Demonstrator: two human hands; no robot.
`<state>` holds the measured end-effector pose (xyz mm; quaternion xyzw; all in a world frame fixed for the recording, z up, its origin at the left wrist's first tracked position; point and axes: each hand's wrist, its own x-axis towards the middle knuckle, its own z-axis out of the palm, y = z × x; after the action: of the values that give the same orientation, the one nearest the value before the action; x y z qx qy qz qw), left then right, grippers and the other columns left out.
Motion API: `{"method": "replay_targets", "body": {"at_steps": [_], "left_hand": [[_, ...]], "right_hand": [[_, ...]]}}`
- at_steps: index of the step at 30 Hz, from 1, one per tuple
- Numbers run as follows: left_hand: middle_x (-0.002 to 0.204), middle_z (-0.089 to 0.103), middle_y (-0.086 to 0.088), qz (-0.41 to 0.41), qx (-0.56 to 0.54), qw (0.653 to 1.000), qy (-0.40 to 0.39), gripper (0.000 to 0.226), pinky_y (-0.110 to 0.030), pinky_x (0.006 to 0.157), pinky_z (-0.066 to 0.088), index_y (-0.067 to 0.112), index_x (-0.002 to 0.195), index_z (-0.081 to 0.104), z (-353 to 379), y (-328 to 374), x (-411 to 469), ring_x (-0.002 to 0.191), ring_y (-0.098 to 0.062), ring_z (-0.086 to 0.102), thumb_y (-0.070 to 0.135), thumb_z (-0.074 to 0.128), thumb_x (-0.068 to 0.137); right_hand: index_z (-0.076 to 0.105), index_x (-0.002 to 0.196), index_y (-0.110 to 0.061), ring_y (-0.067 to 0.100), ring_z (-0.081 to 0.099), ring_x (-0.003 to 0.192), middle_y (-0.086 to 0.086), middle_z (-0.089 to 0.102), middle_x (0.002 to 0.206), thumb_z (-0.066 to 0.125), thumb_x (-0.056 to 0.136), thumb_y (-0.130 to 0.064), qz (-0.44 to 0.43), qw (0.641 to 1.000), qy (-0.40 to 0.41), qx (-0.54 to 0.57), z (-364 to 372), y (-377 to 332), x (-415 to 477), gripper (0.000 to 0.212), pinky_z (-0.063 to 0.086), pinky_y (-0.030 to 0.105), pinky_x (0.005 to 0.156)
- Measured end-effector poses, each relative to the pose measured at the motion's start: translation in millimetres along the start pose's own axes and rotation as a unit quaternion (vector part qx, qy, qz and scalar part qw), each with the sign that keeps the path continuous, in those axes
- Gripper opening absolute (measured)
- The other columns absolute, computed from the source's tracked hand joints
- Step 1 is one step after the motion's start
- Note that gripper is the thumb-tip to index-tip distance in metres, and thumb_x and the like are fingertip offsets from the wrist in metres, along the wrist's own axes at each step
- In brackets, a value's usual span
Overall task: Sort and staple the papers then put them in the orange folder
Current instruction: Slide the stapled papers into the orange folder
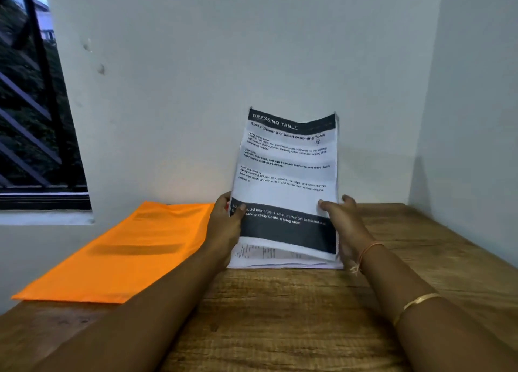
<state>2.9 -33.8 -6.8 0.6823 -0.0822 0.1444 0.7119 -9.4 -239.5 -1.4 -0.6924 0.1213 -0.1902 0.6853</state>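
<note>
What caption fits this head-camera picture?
Left hand and right hand hold papers upright on a table beside an orange folder.

Bench [280,315]: one is seen.
Hands: two are counted, the left hand [224,225] and the right hand [346,225].
Orange folder [126,248]: one is counted, at the left.
Upright papers [288,175]: one printed page is seen in front; any behind cannot be counted.
Flat papers [269,255]: one low pile is seen; its sheets cannot be counted.
Window [28,119]: one is seen, far left.
Wrist ornaments: two are counted, one thread [367,249] and one bangle [417,301].
</note>
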Motion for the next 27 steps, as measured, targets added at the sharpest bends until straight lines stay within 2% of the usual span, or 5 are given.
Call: {"method": "replay_targets", "body": {"at_steps": [3,5,11,17,27], "left_hand": [[0.114,0.06,-0.005,0.028,0.023,0.999,-0.015,0.021,-0.038,0.086,0.052,0.02,0.113,0.049,-1,-1,0,0.103,-0.022,0.059,0.01,0.051,0.095],[0.11,0.061,-0.006,0.051,0.048,0.997,-0.02,0.019,-0.033,0.08,0.053,0.019,0.109,0.047,-2,-2,0,0.097,-0.019,0.06,0.008,0.053,0.094],[0.101,0.056,0.002,0.119,0.094,0.988,-0.011,0.026,-0.007,0.058,0.045,0.016,0.111,0.04,-3,-5,-1,0.083,0.001,0.054,0.004,0.053,0.093],[0.11,0.051,0.001,0.134,0.142,0.981,-0.015,0.043,-0.01,0.063,0.041,0.009,0.132,0.032,-1,-9,-1,0.091,-0.011,0.052,0.006,0.05,0.094],[0.106,0.055,0.0,0.147,0.175,0.974,-0.006,0.028,-0.025,0.075,0.041,0.009,0.122,0.046,-2,-8,0,0.094,-0.015,0.052,0.003,0.046,0.095]], "right_hand": [[0.062,0.1,-0.005,0.031,0.062,0.098,0.013,0.067,0.107,0.051,0.087,0.0,0.007,1.0,-0.008,0.025,-2,-3,0,0.019,0.049,0.039,0.093],[0.062,0.086,-0.012,0.023,0.059,0.085,0.007,0.066,0.093,0.046,0.087,0.005,-0.053,0.998,0.01,-0.021,0,-7,-6,0.023,0.047,0.029,0.076],[0.056,0.096,-0.018,0.02,0.059,0.087,-0.003,0.064,0.091,0.046,0.093,-0.006,-0.193,0.981,0.013,-0.033,10,-17,-21,0.015,0.048,0.033,0.079],[0.059,0.109,-0.016,0.022,0.06,0.105,-0.001,0.066,0.106,0.05,0.097,-0.027,-0.187,0.978,-0.056,-0.074,14,-9,-26,0.019,0.047,0.04,0.097],[0.059,0.103,-0.02,0.028,0.061,0.102,0.0,0.065,0.094,0.047,0.099,-0.023,-0.187,0.975,-0.067,-0.1,13,-14,-29,0.012,0.048,0.043,0.096]]}}
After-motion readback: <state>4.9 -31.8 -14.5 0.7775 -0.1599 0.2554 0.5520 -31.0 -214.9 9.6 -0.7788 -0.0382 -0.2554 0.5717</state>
